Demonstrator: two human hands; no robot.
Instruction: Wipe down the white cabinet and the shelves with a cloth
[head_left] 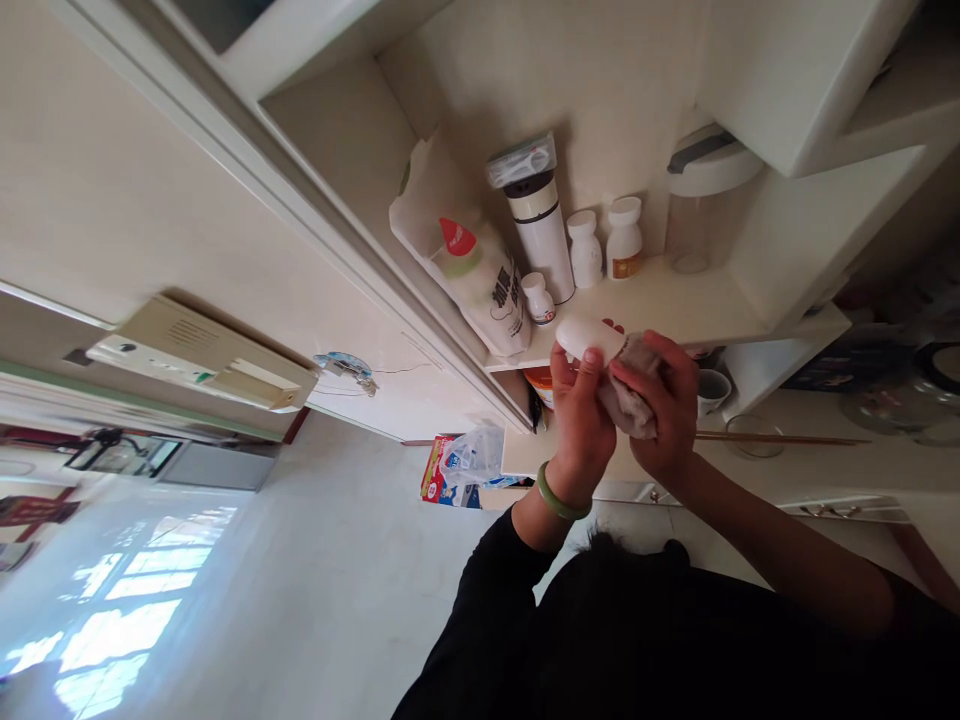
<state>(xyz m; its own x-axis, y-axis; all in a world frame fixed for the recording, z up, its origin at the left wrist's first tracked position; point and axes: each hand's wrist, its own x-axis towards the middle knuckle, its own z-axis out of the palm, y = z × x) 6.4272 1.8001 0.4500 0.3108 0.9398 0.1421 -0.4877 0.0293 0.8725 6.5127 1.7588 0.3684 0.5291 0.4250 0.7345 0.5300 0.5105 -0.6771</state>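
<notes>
My left hand (582, 420), with a green bangle at the wrist, is closed around a smooth white bottle (579, 334) with a rounded end. A crumpled greyish cloth (628, 400) is gripped by my right hand (670, 412) and pressed against the bottle's other end, hiding that part. Both hands are in front of a shelf (679, 300). Just beyond them stand a small white bottle (538, 298), two larger white bottles (585, 250), a white tumbler (541, 235) with a plastic-wrapped item on top, and a white bag (480, 270) with a red mark.
A clear lidded jug (694, 225) stands farther right on the shelf. Below are a mug (712, 392), chopsticks (780, 437) and glassware (892, 405). A colourful box (442, 475) juts out at lower left. An intercom handset (202, 352) hangs on the wall.
</notes>
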